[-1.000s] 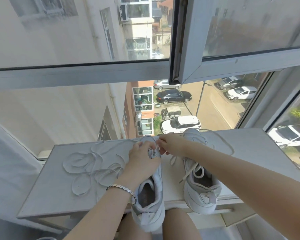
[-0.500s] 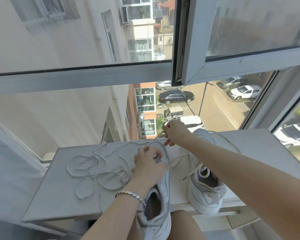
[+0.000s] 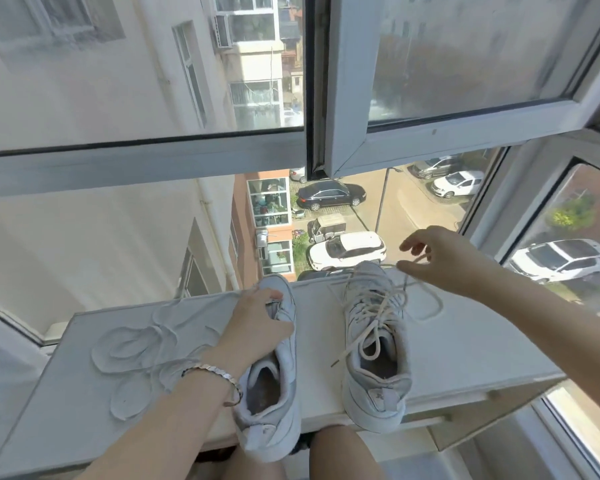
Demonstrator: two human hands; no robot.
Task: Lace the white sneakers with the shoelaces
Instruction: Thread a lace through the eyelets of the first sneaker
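Observation:
Two white sneakers stand on a white table (image 3: 465, 344), toes toward the window. My left hand (image 3: 253, 327) grips the upper of the left sneaker (image 3: 274, 393) near its front eyelets; a bracelet is on that wrist. The right sneaker (image 3: 374, 323) is loosely laced, with loops and one free end hanging over its opening. Raised above that sneaker's toe, my right hand (image 3: 440, 261) pinches a thin shoelace strand (image 3: 420, 259). A long loose shoelace (image 3: 136, 344) lies coiled on the table left of my left arm.
The table sits against a window; an open sash (image 3: 354, 143) hangs above the sneakers. Parked cars and buildings show far below through the glass. My knees (image 3: 343, 452) are under the table's near edge, where both sneaker heels overhang.
My right hand has left the left sneaker's toe and swung up and to the right, drawing a lace strand with it. My left hand stays on the left sneaker.

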